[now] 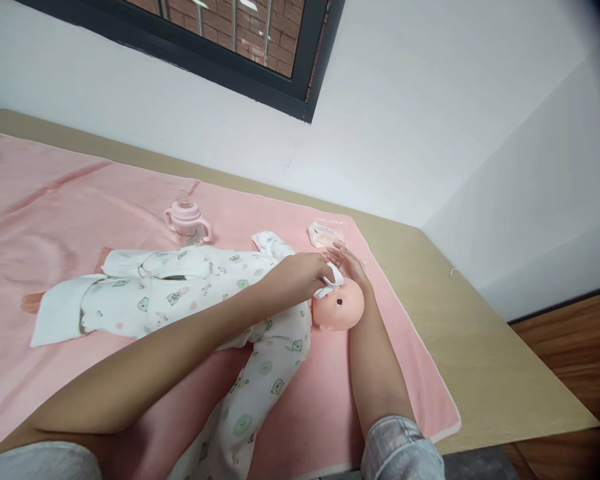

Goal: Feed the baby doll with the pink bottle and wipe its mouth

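The doll [340, 307] lies on its back on the pink blanket [310, 393], towards the head-end corner of the table [430, 287]. Its long axis runs from left to right across the view, roughly along the wall [380, 147], with the feet at the left and the head at the right. The near sleeve [263, 373] points towards the person; the far sleeve [270, 243] points towards the wall. The left hand [305, 273] is closed on a white cloth [333, 277], pinched against the doll's face. The right hand [350, 267] is unclenched, fingers extended, set alongside the top of the head on the far side. One dark eye is visible; the cloth and left hand obscure the mouth area and the other eye. The left forearm crosses above the torso and hides part of the printed clothing [165, 297]. A two-handled feeding bottle [187, 223] stands teat upward beyond the legs. A clear packet [325, 233] lies beyond the head, near the right fingertips. A dark-framed window [300, 97] is set in the wall above.
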Motion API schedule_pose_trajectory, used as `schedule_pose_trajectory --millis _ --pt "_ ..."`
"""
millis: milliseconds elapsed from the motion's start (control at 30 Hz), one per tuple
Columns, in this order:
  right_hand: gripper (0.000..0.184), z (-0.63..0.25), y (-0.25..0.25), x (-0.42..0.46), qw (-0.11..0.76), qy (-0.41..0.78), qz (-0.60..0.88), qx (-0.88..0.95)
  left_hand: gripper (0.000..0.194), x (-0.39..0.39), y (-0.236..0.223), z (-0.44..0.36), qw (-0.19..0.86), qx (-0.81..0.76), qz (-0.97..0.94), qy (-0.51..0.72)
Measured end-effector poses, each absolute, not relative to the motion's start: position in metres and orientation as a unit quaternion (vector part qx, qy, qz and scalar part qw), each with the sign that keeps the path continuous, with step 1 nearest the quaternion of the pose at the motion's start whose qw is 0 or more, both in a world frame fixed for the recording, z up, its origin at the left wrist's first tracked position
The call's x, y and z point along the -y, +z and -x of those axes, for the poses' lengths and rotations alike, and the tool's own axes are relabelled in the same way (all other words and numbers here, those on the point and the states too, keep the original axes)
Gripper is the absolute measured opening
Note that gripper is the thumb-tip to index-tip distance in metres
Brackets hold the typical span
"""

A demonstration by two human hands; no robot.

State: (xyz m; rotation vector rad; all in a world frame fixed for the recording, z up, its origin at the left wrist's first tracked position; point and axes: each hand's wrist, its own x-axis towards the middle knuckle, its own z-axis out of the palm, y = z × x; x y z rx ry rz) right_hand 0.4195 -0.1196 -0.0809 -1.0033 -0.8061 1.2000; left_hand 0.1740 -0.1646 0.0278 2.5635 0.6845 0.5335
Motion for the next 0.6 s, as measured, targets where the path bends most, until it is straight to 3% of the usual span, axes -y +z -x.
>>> schedule_pose_trajectory --millis 400,600 --pt "0.040 -0.420 -0.082 0.117 0.634 0.509 0.469 0.345 0.026 0.162 0.025 -0.175 0.210 -0.279 -0.918 0.187" --pt "0.042 -0.431 -0.073 0.117 0.690 0.474 0.418 0.353 0.030 0.155 0.027 -0.166 0.208 -0.261 -0.917 0.218"
